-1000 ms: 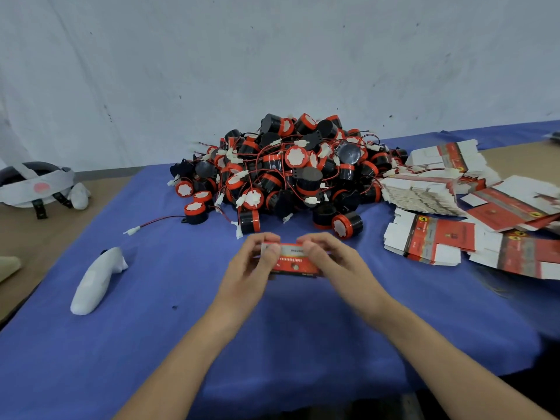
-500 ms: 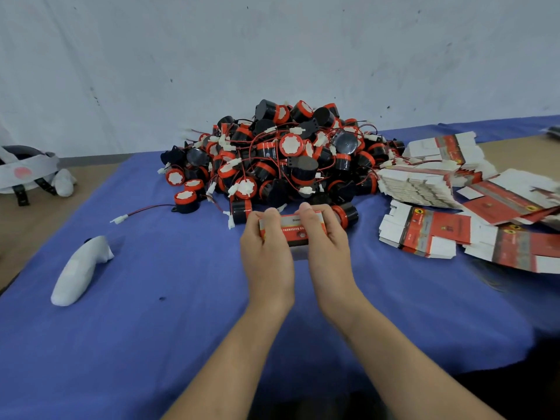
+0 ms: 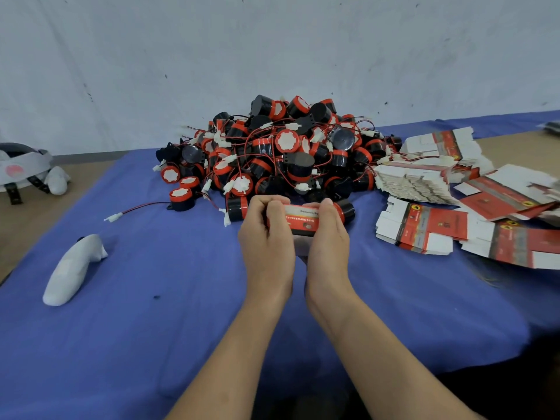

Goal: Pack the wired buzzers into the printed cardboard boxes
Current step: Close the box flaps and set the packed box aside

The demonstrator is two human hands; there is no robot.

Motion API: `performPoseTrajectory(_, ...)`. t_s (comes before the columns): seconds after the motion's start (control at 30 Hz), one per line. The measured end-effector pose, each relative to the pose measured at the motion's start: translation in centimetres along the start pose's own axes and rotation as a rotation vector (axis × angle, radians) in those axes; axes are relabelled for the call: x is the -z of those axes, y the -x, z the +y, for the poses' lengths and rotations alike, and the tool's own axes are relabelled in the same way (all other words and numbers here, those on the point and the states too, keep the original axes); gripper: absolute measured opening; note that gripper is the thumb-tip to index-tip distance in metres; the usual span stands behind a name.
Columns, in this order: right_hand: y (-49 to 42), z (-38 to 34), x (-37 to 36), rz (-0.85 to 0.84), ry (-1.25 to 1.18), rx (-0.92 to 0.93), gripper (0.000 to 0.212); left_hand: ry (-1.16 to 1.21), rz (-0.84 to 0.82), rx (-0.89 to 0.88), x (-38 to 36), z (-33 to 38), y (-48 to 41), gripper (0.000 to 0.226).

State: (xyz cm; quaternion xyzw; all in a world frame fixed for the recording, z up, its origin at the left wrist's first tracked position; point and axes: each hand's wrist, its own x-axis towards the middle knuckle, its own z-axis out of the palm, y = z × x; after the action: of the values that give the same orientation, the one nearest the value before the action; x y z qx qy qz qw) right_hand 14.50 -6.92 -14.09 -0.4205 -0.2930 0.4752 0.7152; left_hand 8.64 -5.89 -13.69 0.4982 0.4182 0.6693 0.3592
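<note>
- Printed cardboard box (image 3: 303,222) — red, held just at 6 o'clock of the wired buzzers pile (image 3: 285,153).
- Left hand (image 3: 268,241) and right hand (image 3: 328,241) grip its two ends, fingers curled round it.
- Flat boxes (image 3: 421,230) lie at 3 o'clock of the hands on the blue table (image 3: 151,328).

Small packing workshop: blue-clothed counter (image 3: 151,328), heaped wired buzzers (image 3: 281,153), stacks of flat printed boxes (image 3: 424,228), bare scuffed wall (image 3: 181,56).

Black-and-red buzzers (image 3: 281,153) with red wires, red-and-white printed boxes (image 3: 424,228), blue cloth (image 3: 151,313).
</note>
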Motion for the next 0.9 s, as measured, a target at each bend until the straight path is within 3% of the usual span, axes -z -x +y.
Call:
performPoseTrajectory(0.1,0.2,0.1,0.2,0.014,-0.019,-0.015,0.036,-0.022,0.017,-0.048,-0.3,-0.1,0.3,0.019)
performPoseTrajectory(0.37,0.0,-0.3,0.8,0.043,0.025,-0.017,0.033,0.029,-0.023,0.044,-0.7,-0.3,0.4,0.020)
performPoseTrajectory(0.57,1.5,-2.2,2.4,0.150,0.061,0.090,0.030,0.010,-0.246,0.112,-1.4,-0.2,1.9,0.016)
performPoseTrajectory(0.73,5.0,-4.0,6.5,0.240,0.108,0.185,0.022,-0.092,-0.451,0.211,-2.1,0.1,5.2,0.027)
performPoseTrajectory(0.8,6.5,-5.4,8.5,0.282,0.094,0.216,0.020,-0.019,-0.488,0.308,-3.2,0.6,6.9,0.032)
performPoseTrajectory(0.9,8.4,-9.1,11.0,0.355,0.049,0.225,0.021,0.193,-0.413,0.451,-6.3,3.3,9.5,0.032)
